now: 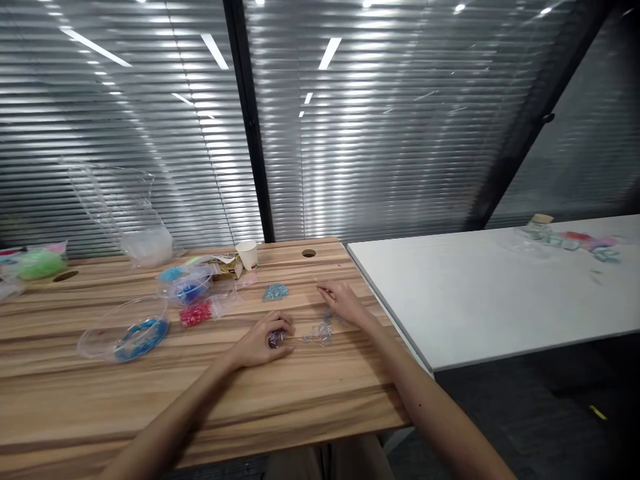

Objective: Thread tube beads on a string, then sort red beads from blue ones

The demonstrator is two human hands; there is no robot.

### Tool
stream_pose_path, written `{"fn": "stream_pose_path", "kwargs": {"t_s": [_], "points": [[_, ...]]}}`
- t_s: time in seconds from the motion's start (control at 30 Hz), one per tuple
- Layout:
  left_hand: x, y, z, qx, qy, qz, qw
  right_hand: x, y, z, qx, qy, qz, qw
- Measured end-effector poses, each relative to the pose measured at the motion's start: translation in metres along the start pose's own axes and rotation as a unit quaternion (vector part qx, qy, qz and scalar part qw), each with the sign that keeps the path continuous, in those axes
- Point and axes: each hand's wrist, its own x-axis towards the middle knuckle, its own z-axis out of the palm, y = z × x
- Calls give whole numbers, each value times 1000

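Curled round a small dark purplish round thing, my left hand rests on the wooden table. Its kind is partly hidden by the fingers. From it, a thin strand leads right to a clear, glittery cluster of beads lying on the wood. My right hand is raised a little above the table, thumb and fingertips pinched together. Whatever is between those fingertips is too small to make out. A little heap of light blue beads lies between and beyond the two hands.
To the left are a bag of red beads, a clear round tub with blue contents and a clear lid with a blue ring of beads. A paper cup stands behind. A white table adjoins on the right.
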Motion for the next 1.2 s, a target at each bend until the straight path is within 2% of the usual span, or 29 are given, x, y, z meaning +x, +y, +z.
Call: {"fn": "stream_pose_path", "kwargs": {"t_s": [0.2, 0.37, 0.53, 0.63, 0.73, 1.0, 1.2], "points": [[-4, 0, -1, -21, 11, -20, 1000, -1, -21, -10, 14, -100, 27, 995], [-8, 1, -7, -25, 6, -37, 999, -4, -28, -11, 24, -165, 15, 986], [18, 5, -7, -14, 43, -58, 997, -4, -29, -9, 32, -212, -3, 977], [40, 6, -2, -7, -5, -84, 996, -4, -31, -10, 27, -213, -10, 977], [50, 6, 4, -23, -41, -104, 993, -4, -32, -10, 29, -207, -4, 978], [41, 12, 13, -52, -20, -140, 989, -4, -35, 0, 24, -216, 8, 976], [42, 4, 25, -29, -2, -135, 990, -4, -39, 3, 20, -210, -2, 977]]}}
